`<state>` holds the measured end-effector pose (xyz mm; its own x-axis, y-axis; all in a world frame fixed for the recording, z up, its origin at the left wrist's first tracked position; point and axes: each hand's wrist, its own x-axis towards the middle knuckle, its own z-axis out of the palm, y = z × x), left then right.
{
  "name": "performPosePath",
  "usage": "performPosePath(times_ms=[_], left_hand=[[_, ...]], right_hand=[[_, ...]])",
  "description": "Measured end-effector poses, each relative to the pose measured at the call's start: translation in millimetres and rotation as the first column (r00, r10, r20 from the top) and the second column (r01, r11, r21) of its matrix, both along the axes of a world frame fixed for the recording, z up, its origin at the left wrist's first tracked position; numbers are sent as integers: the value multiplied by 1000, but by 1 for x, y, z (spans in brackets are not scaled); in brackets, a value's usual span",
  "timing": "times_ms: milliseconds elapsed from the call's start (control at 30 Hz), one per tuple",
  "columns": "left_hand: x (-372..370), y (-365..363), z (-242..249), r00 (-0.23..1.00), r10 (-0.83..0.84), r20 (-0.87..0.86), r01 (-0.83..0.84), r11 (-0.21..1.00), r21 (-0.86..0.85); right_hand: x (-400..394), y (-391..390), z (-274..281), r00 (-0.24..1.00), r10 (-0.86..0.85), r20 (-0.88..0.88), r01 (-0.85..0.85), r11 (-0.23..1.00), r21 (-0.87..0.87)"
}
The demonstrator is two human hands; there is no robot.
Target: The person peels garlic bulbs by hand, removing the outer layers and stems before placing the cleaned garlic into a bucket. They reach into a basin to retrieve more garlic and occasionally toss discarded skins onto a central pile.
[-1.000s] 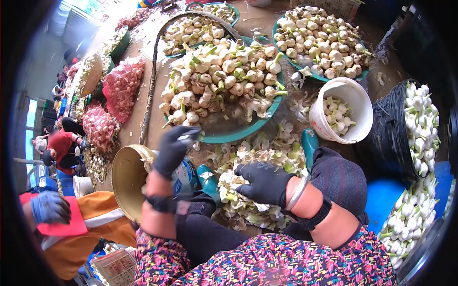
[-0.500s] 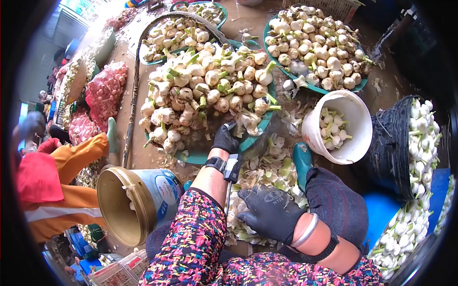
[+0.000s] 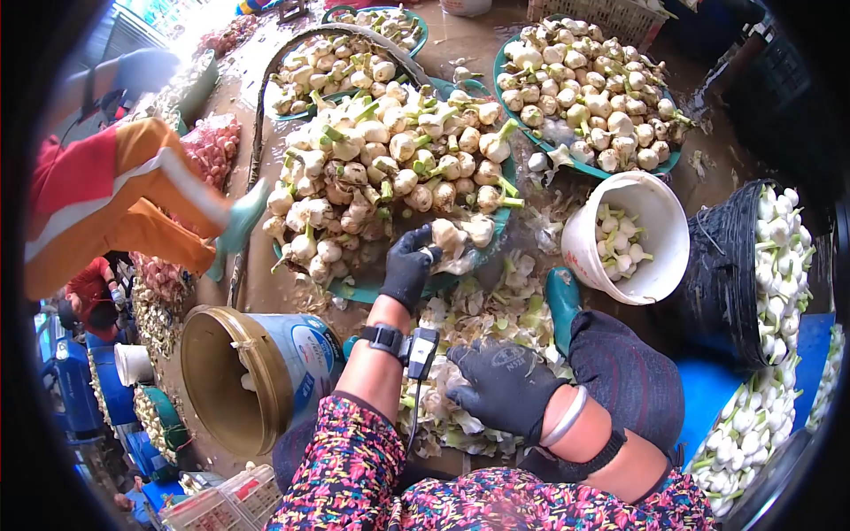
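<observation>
My left hand (image 3: 407,267), in a black glove, reaches forward to the near edge of a teal tray (image 3: 372,288) heaped with unpeeled garlic. Its fingers are closed on one garlic bulb (image 3: 448,235) at the foot of the heap. My right hand (image 3: 503,386), also gloved, rests low on a pile of garlic peels (image 3: 496,305) between my knees, fingers spread, with nothing in it. A small device hangs on a strap at my left wrist (image 3: 416,347).
A white bucket (image 3: 666,276) with peeled garlic stands at the right, beside a black crate (image 3: 722,265) of white bulbs. A tin can (image 3: 292,354) lies on its side at the left. Another person's orange trouser leg (image 3: 133,203) and teal boot step past red mesh sacks (image 3: 212,146). More garlic trays (image 3: 584,165) stand behind.
My left hand went from the tin can forward to the tray and closed on a bulb. The person in orange moved up along the left side. My right hand barely shifted.
</observation>
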<state>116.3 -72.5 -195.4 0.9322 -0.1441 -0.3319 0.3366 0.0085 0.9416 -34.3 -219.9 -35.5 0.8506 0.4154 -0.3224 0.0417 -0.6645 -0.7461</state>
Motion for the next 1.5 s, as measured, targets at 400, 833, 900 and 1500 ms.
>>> performPosePath(times_ms=[400, 833, 900, 1500], left_hand=[[-88, 25, 173, 971, -224, 85, 228, 973, -34], [-121, 30, 174, 998, -59, -19, 44, 888, -457], [-120, 24, 173, 997, -10, 70, 35, 928, -370], [-126, 27, 181, 1000, -3, -1, 2, 962, -272]], right_hand=[[29, 6, -12, 864, -487, -129, 401, 509, 761], [5, 12, 4, 736, -533, 417, 211, 767, 606], [3, 14, 6, 728, -554, 405, 252, 765, 593], [1, 21, -7, 810, -583, 68, 299, 510, 806]])
